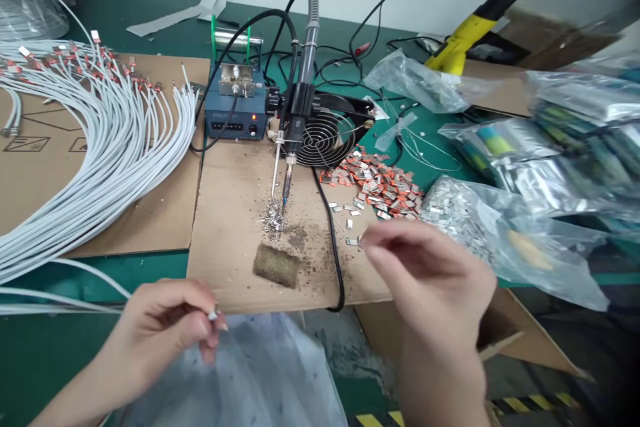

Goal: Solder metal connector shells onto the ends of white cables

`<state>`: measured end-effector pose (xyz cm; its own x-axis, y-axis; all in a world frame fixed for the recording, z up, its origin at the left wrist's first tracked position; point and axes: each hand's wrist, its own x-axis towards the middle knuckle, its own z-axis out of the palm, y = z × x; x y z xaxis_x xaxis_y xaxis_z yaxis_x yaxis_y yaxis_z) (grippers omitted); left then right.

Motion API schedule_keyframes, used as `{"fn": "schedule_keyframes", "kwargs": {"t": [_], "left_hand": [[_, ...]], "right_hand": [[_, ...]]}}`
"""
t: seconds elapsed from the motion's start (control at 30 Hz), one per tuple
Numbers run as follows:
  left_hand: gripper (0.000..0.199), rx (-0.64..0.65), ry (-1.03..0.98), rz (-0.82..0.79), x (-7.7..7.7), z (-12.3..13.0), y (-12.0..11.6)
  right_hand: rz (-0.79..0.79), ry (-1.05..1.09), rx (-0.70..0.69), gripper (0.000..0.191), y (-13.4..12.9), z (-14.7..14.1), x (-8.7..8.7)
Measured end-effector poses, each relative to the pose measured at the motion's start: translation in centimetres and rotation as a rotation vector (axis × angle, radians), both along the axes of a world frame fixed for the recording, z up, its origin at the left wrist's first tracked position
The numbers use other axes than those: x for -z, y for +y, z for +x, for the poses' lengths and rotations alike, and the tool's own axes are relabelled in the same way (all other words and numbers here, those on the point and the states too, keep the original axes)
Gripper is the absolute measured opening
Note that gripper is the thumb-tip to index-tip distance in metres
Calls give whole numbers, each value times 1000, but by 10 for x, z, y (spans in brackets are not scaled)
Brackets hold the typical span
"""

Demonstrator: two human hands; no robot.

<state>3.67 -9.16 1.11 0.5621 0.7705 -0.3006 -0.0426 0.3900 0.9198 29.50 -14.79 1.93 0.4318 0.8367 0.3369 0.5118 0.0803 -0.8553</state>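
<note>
My left hand (163, 330) is closed in a pinch at the near left, around a white cable whose pale end (213, 315) pokes out between thumb and forefinger. Over the right part of the cardboard, my right hand (433, 273) pinches at a small metal connector (353, 241); its fingertips partly hide the contact. Beyond it lies a pile of metal connectors with orange parts (385, 183). A soldering iron (295, 127) is clamped tip down between the hands, beside a thin bent feed tube (275, 177). Solder crumbs (273, 217) lie under the tip.
A brown sponge (277, 265) and a black cord (334, 247) lie on the cardboard (225, 227). Many white cables (125, 167) cover the left. Behind stand a blue control box (235, 117), solder spool (233, 40) and round fan grille (320, 140). Plastic bags (520, 233) fill the right.
</note>
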Motion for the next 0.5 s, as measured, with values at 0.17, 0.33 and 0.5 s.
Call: {"fn": "schedule_keyframes", "kwargs": {"t": [0.17, 0.33, 0.5], "left_hand": [[20, -83, -9, -15, 1, -8, 12], [19, -102, 83, 20, 8, -2, 15], [9, -49, 267, 188, 16, -1, 18]], "right_hand": [[-415, -678, 159, 13, 36, 83, -5], [-521, -817, 82, 12, 63, 112, 17], [-521, -948, 78, 18, 64, 108, 21]]}}
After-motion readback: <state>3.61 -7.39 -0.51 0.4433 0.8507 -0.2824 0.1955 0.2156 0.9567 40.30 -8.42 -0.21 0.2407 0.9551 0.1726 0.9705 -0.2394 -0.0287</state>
